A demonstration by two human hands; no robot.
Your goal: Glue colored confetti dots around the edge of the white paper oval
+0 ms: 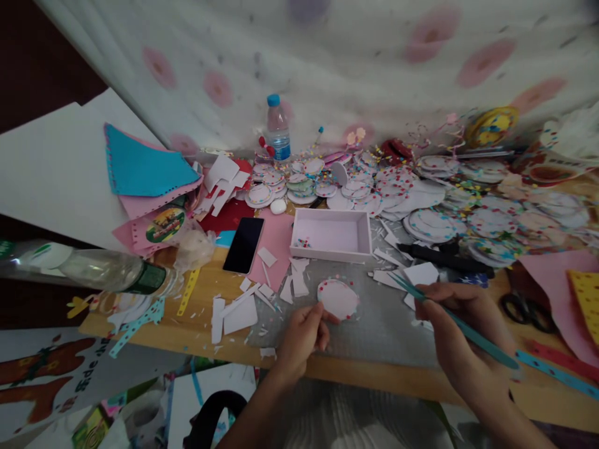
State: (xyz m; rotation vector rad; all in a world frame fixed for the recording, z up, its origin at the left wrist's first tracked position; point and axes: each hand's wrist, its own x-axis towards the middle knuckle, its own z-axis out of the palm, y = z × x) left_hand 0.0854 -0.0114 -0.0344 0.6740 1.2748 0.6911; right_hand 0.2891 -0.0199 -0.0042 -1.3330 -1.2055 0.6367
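Observation:
My left hand [306, 333] pinches the lower left edge of a white paper disc [337, 298], which has small red and coloured dots round its rim. The disc lies over a grey cutting mat [388, 330]. Over the mat's right side, my right hand [468, 337] grips teal tweezers [472, 333], their tips pointing up and left. Between those tips I cannot make out anything. Behind the disc stands an open white box [332, 234] with a few tiny coloured pieces in its left corner.
Piles of decorated discs [433, 224] fill the back right. A phone [244, 245], paper scraps [241, 315] and a water bottle [278, 131] are left of centre. At the right lie a black pen-like tool [444, 259] and scissors [528, 312]. A large bottle [107, 268] lies left.

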